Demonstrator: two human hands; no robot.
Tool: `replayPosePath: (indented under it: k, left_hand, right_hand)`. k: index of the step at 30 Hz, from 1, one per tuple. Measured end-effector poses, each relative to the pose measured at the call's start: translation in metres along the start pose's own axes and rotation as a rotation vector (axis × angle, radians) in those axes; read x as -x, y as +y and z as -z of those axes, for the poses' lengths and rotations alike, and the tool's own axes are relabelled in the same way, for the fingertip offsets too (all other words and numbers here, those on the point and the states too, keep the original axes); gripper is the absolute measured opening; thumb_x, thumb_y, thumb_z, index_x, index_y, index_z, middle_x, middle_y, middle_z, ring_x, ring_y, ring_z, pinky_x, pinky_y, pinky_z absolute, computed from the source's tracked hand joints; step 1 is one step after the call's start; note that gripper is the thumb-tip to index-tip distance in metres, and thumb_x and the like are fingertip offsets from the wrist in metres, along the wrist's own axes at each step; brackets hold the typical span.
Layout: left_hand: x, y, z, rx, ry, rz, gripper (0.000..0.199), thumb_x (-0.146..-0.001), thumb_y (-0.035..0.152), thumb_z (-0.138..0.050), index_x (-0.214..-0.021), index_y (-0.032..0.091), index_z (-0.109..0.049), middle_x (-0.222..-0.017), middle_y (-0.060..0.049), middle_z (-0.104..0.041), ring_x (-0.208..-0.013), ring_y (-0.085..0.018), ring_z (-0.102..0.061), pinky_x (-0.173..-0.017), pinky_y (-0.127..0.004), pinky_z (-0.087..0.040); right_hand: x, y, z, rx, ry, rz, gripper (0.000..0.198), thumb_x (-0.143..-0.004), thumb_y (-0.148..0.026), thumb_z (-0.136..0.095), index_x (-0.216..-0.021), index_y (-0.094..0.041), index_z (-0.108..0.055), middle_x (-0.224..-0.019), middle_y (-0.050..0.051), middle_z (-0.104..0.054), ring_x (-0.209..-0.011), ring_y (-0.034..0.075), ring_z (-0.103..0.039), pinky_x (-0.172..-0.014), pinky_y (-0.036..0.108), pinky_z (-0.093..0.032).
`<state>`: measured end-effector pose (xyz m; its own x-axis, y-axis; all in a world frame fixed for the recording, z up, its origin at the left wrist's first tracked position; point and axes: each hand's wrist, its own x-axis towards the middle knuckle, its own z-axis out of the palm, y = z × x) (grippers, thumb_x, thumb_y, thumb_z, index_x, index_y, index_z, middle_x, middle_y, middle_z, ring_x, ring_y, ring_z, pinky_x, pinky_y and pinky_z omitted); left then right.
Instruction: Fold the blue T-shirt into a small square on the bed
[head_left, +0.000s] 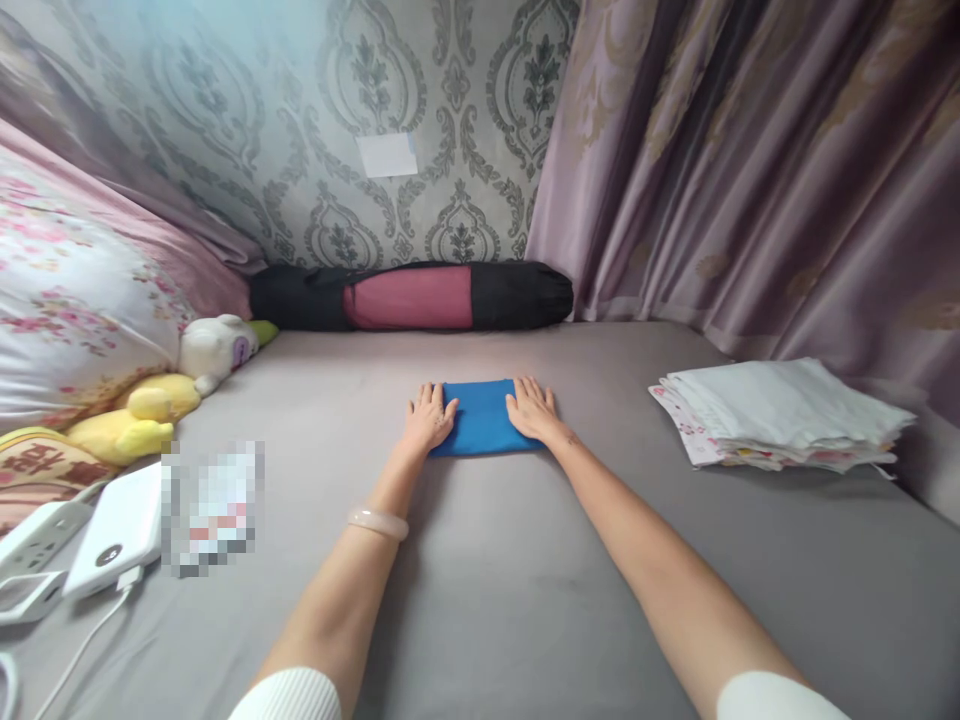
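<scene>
A folded blue cloth (481, 418) lies flat on the grey sheet (480, 560), a neat rectangle in front of me. My left hand (430, 416) rests on its left edge, palm down with the fingers stretched forward. On the opposite edge lies my right hand (532, 408), also flat, with its thumb pointing inward over the cloth. Neither hand grips anything. A pale bangle (378, 522) circles my left wrist.
Folded cloths (784, 412) are stacked at the right. A long black and pink bag (411, 297) lies along the wall. At the left are plush toys (124, 420), a flowered pillow (75, 300), a white power bank (120, 530), a power strip (43, 540) and a blurred-out item (217, 510).
</scene>
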<state>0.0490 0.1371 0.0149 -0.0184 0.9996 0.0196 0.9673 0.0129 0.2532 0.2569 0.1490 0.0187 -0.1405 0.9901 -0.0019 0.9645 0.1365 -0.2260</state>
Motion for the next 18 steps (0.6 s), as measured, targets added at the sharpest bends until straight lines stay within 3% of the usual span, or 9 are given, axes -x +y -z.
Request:
replayPosePath:
  k: [4, 9, 18]
  left_hand:
    - [0.016, -0.008, 0.006, -0.051, 0.035, -0.061, 0.064, -0.096, 0.049, -0.018, -0.146, 0.009, -0.027, -0.154, -0.014, -0.025, -0.143, -0.026, -0.019, -0.114, -0.051, -0.017]
    - [0.031, -0.014, 0.001, -0.092, 0.007, -0.096, 0.066, -0.097, 0.049, -0.017, -0.146, 0.006, -0.025, -0.154, -0.015, -0.024, -0.143, -0.025, -0.018, -0.115, -0.044, -0.018]
    - [0.031, -0.013, -0.001, -0.117, 0.002, -0.087, 0.066, -0.097, 0.048, -0.016, -0.147, 0.005, -0.024, -0.154, -0.015, -0.023, -0.143, -0.026, -0.019, -0.115, -0.047, -0.018]
  right_hand:
    - [0.015, 0.005, 0.005, 0.021, 0.014, 0.053, 0.059, -0.098, -0.035, -0.02, -0.148, -0.003, -0.021, -0.154, 0.012, -0.016, -0.141, 0.023, -0.009, -0.114, 0.049, -0.008]
    - [0.028, 0.008, -0.005, 0.066, 0.042, 0.075, 0.06, -0.098, -0.036, -0.021, -0.148, -0.003, -0.021, -0.154, 0.012, -0.014, -0.142, 0.023, -0.009, -0.115, 0.048, -0.01]
    - [0.029, 0.005, -0.005, 0.107, 0.045, 0.064, 0.061, -0.097, -0.036, -0.021, -0.148, -0.002, -0.023, -0.154, 0.014, -0.016, -0.141, 0.024, -0.011, -0.115, 0.045, -0.01]
